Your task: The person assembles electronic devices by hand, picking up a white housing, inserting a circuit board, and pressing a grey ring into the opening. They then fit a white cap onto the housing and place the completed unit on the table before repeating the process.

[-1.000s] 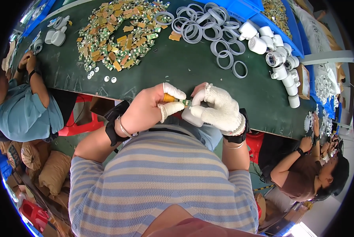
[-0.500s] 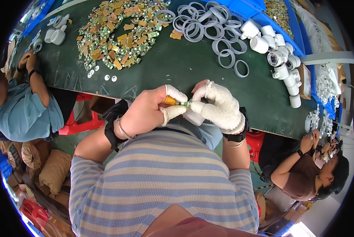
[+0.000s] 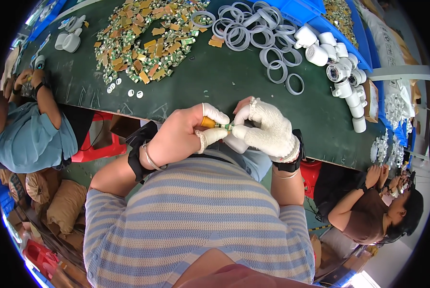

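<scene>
Just off the table's near edge, my hands meet at a small green circuit board [image 3: 226, 127]. My left hand [image 3: 184, 134], with white covers on thumb and index finger, is closed around an orange-yellow piece [image 3: 208, 122] and the board's left end. Whether piece and board are joined, I cannot tell. In a white knitted glove, my right hand [image 3: 268, 129] pinches the board's other end between thumb and index finger. Its remaining fingers curl underneath, partly hidden. Farther up the table lies a wide heap of small green and orange circuit boards [image 3: 145, 43].
Translucent rings [image 3: 277, 71] lie beyond my right hand, beside white round housings [image 3: 337, 72] and blue bins [image 3: 296, 10]. Several white discs [image 3: 131, 93] sit near the heap. Other people work at the left [image 3: 32, 134] and right [image 3: 368, 206]; a red stool [image 3: 97, 144] stands at left.
My hands keep the same grip on the circuit board. The whole view has shifted slightly. The person at the left has moved their hands a little.
</scene>
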{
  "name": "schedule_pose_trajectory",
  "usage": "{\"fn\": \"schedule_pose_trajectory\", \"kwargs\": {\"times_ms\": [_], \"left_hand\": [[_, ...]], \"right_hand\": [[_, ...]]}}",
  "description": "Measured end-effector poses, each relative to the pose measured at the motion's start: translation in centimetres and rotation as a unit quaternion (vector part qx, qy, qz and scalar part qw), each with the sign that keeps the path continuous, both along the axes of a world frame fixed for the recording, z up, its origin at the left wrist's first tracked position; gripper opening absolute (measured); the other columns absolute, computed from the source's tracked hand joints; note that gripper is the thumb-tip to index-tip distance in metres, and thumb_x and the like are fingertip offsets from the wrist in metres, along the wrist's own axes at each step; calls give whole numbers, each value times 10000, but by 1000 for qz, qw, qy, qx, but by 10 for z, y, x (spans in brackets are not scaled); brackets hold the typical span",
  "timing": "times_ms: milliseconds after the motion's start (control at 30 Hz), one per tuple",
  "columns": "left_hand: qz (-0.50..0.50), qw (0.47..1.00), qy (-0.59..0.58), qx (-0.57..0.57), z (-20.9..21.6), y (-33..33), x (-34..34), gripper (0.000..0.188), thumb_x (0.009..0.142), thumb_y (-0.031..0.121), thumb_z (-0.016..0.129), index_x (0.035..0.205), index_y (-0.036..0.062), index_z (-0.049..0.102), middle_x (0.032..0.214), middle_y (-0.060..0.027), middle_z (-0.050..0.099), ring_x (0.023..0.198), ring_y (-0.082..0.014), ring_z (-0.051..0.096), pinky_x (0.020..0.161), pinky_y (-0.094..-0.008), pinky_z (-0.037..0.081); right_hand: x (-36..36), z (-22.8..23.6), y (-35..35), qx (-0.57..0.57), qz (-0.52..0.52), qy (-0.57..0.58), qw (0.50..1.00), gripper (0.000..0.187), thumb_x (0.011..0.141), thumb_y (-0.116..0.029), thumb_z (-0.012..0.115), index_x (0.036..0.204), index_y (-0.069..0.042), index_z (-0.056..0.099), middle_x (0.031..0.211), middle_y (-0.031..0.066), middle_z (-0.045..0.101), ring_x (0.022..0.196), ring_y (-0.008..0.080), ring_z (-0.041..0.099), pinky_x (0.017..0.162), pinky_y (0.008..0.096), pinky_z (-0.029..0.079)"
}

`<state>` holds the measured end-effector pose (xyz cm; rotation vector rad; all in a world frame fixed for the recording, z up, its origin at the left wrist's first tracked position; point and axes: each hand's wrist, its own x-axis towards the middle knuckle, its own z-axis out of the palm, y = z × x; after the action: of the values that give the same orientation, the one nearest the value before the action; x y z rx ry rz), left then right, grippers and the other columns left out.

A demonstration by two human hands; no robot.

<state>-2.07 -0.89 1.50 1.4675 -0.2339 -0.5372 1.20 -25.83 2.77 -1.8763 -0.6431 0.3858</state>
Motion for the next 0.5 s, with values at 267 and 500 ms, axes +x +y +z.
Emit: {"fn": "schedule_pose_trajectory", "kwargs": {"times_ms": [267,500], "left_hand": [[-60,979,174,-84,7,4,10,238,983,20,724,1210,0,654,1084,-67,739,994,-105,700,866,-258,560],[-25,999,44,-19,2,0,6,233,991,25,715,1214,13,651,1110,-60,733,1012,-111,699,881,-264,563]], "right_hand": [[2,-6,-6,86,21,211,974,103,862,-59,760,892,-17,670,1064,82,641,848,146,608,741,306,501],[1,-12,-3,83,14,126,988,90,864,-50,746,901,-19,669,1018,77,633,854,148,594,753,305,489]]}}
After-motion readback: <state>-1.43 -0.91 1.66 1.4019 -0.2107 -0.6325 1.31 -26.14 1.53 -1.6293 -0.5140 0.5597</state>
